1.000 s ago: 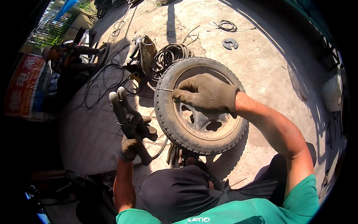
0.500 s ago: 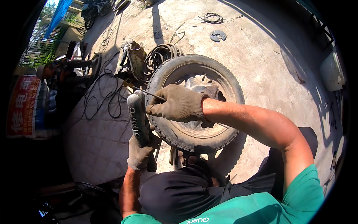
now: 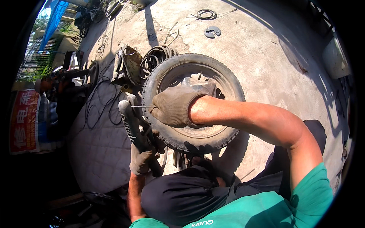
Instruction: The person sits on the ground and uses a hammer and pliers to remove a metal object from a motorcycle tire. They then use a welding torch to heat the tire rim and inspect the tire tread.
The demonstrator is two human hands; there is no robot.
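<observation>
My left hand (image 3: 140,159) wears a brown glove and is wrapped round a dark grey handheld tool with a rounded end and slots along its side (image 3: 131,123); its exact kind does not show. My right hand (image 3: 175,106), in the same kind of glove, is closed on a thin metal rod (image 3: 143,106). The rod points left, its tip at the grey tool's upper end; whether they touch I cannot tell. Below my right hand lies a wheel with a worn black tire (image 3: 232,81), flat on the ground before my legs. My right hand and forearm hide part of its rim.
A coiled hose (image 3: 159,55) and a worn metal container (image 3: 131,62) stand beyond the wheel's left side. Black cables (image 3: 99,100) trail over the ground. Farther off lie a grey notched disc (image 3: 212,32) and a coil of wire (image 3: 206,14). Another person (image 3: 57,85) is at far left.
The rod has swung from a slant to nearly level, its tip now at the tool's upper end. The tool leans farther left. The whole view has shifted slightly.
</observation>
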